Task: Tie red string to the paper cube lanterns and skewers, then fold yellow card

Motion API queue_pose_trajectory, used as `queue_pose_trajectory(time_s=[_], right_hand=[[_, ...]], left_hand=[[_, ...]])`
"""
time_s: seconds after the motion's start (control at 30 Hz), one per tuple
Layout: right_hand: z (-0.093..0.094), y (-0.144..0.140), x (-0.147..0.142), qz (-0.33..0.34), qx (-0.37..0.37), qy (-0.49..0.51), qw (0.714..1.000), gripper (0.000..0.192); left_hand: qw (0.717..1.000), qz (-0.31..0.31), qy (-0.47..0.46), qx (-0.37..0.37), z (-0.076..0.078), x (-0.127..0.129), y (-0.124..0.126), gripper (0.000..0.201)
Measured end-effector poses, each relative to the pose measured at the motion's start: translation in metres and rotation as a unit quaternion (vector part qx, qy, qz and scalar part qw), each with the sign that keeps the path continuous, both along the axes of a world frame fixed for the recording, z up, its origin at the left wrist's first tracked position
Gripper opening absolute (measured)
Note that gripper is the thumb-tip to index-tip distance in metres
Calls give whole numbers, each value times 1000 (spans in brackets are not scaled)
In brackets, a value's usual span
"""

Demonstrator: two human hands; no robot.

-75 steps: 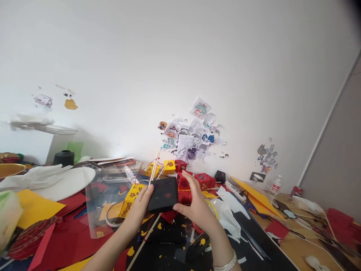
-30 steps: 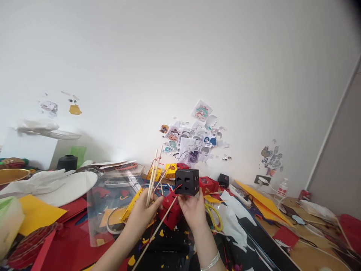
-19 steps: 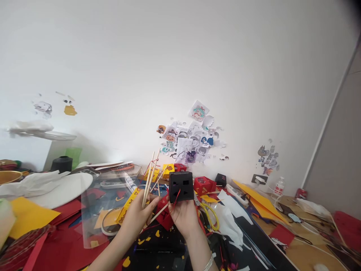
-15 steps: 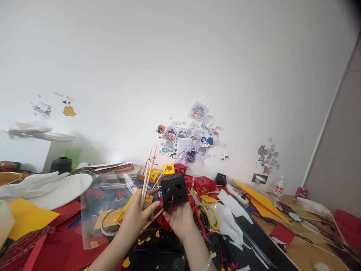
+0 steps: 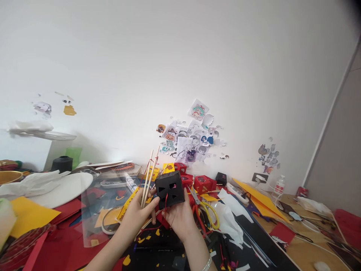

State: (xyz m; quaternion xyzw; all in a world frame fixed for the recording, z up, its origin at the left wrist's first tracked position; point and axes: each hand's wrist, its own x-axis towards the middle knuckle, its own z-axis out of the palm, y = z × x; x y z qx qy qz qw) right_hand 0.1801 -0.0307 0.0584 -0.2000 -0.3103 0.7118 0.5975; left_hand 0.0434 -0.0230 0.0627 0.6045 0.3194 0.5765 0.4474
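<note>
Far left: yellow paper sheet [image 5: 35, 214] lies flat on the cluttered table [image 5: 296, 248], white round plate [image 5: 66, 185] behind it, black pot [image 5: 62, 163] further back by the wall. Clear plastic sheet [image 5: 104, 203] covers red and yellow scraps just left of the hands.

Left hand [image 5: 138, 216] is closed around a bundle of thin wooden sticks [image 5: 149, 174], about 3 of them, pale tan, tilted slightly right, tips rising above the hand; red thread is wound near their upper part. Thumb lies across the sticks.

Black paper cube [image 5: 169, 189] is held up above the table, centre of view, just right of the sticks and touching both hands. Matte black, tilted with 1 corner edge toward the camera, 2 faces visible, each with small cut-out holes, triangular and rectangular; a red thread hangs from its lower edge. Right hand [image 5: 180, 220] grips it from beneath, fingers curled up the near side, palm under the base. Silver bracelet [image 5: 207, 263] on that wrist.

Behind the cube: yellow paper box [image 5: 169, 168], red paper cubes [image 5: 203, 183] in a group, small black cube [image 5: 220, 178] further right. Yellow-handled scissors [image 5: 210, 214] lie just right of the right hand. White crumpled paper [image 5: 229, 218] beside them, orange-yellow card [image 5: 254, 194] beyond. Cartoon stickers [image 5: 191, 141] on the wall above.
</note>
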Motion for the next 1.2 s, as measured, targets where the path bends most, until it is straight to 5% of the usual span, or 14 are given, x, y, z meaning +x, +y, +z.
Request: queue_pose_trajectory(time_s=[0.63, 0.93, 1.1, 1.2], right_hand=[[2, -4, 1, -35, 24, 0, 999, 42], [4, -8, 1, 4, 94, -43, 995, 46], [0, -2, 4, -46, 83, -35, 995, 47], [0, 1, 7, -153, 95, -27, 983, 49]], left_hand=[[997, -63, -19, -35, 4, -3, -7, 30], [998, -15, -49, -43, 2, -3, -2, 33], [999, -8, -29, -23, 0, -4, 1, 33], [999, 18, -16, -32, 4, -5, -2, 34]])
